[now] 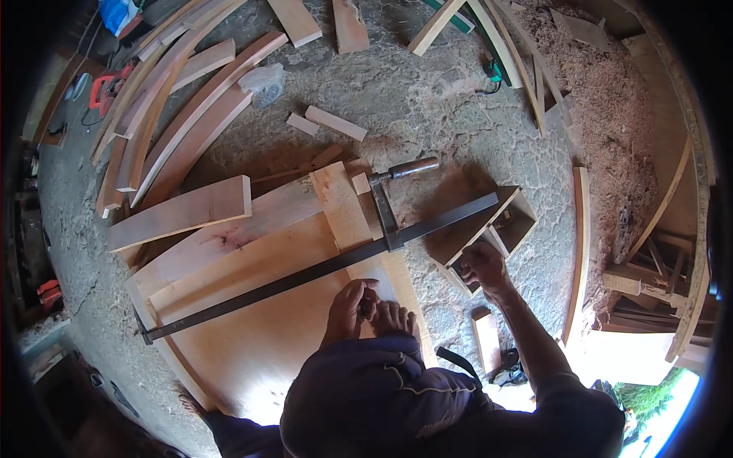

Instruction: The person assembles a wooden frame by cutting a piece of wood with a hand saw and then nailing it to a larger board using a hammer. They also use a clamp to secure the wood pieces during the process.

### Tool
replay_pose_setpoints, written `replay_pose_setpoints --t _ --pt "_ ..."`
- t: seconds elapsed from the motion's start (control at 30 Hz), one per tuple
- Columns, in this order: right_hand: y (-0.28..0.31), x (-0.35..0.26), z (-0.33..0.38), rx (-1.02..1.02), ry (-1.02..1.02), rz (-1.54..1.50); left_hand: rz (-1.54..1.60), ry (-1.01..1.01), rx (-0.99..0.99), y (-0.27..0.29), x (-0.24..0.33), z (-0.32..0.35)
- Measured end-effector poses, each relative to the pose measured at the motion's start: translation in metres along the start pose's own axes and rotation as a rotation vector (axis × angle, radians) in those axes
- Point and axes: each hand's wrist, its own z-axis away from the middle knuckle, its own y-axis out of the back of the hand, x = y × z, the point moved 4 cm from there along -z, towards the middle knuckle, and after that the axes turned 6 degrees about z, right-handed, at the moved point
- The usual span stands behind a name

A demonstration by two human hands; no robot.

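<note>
My left hand (349,309) rests above a pale wooden panel (252,336), its fingers curled in a pinch around something small and dark that I cannot make out. Right beside it, my bare foot (395,317) presses on the panel near its right edge. My right hand (484,269) reaches into a divided wooden box (521,227) on the floor, fingers bent and fingertips hidden in a compartment; what they grip is not visible. A long dark bar clamp (282,284) with a wooden handle (414,167) lies across the panel and its framing boards (341,206), its far end over the box.
Curved planks (206,99) lie stacked at the far left, beside a crumpled plastic bag (263,84). Loose wood blocks (336,123) sit beyond the panel. A long strip (580,244) and sawdust (615,130) are at right; a short block (486,338) lies near my right forearm.
</note>
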Motion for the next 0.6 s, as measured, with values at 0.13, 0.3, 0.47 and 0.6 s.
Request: replay_pose_setpoints --t 0.13,0.3,0.47,0.6 --pt "-0.058 -0.049 0.023 -0.288 0.151 -0.173 0.078 0.034 -0.009 -0.02 -0.004 -0.016" --pt "-0.124 -0.108 0.055 -0.394 0.636 0.382 0.151 -0.046 -0.057 -0.043 0.01 -0.017" --pt "-0.116 -0.116 -0.004 0.113 0.878 0.826 -0.08 -0.087 0.113 0.003 0.028 0.013" --pt "-0.148 -0.102 -0.039 0.115 0.851 1.072 -0.392 -0.006 0.248 0.055 0.065 0.088"
